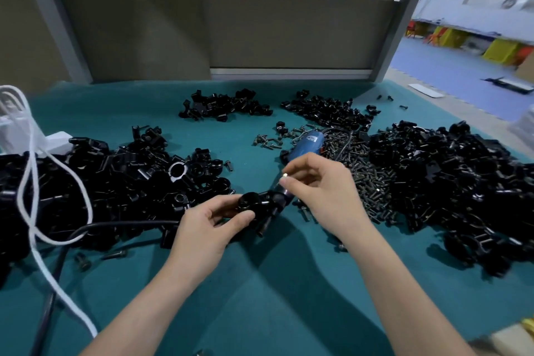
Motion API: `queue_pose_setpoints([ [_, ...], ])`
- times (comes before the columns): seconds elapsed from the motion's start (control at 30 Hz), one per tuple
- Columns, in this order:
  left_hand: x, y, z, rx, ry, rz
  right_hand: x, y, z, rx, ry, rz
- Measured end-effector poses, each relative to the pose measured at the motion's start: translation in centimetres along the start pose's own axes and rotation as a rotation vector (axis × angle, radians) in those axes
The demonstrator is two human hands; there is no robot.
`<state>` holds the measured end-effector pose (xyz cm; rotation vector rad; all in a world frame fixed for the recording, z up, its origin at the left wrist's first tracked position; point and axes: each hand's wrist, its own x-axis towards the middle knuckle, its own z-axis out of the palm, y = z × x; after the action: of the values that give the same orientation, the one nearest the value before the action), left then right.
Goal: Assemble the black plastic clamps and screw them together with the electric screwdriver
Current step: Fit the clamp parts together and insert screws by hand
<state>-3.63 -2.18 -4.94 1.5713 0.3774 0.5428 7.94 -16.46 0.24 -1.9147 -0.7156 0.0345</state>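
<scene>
My left hand (pixel 208 225) grips a black plastic clamp (pixel 258 205) just above the green table, with screws sticking out of its underside. My right hand (pixel 320 188) hovers right of the clamp and pinches a small metal piece (pixel 284 175) between thumb and forefinger; it is too small to name. The blue electric screwdriver (pixel 306 144) lies on the table just behind my right hand, its tip hidden by my fingers. A heap of dark screws (pixel 367 179) lies right of my right hand.
Large piles of black clamp parts lie left (pixel 115 179) and right (pixel 450 182), with two smaller piles at the back (pixel 225 107). A white cord (pixel 31 182) and a black cable (pixel 115 225) run across the left side. The table mat (pixel 260 298) lies under my forearms.
</scene>
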Motion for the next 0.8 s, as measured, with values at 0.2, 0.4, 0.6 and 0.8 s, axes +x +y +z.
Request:
queue_pose_setpoints([
  [0.2,0.0,-0.3,0.2,-0.019,0.039,-0.015,1.2,4.0,-5.0,-0.401,0.142,0.092],
  [0.4,0.2,-0.5,0.5,-0.018,0.066,-0.029,2.5,5.2,-12.4,-0.630,0.100,0.252],
  [0.6,0.3,-0.2,0.8,-0.016,0.082,-0.028,0.6,6.3,-11.2,-0.654,-0.244,0.250],
  [0.8,0.0,-0.1,0.7,0.012,0.076,-0.015,-0.2,7.4,-10.3,-0.619,-0.200,0.222],
])
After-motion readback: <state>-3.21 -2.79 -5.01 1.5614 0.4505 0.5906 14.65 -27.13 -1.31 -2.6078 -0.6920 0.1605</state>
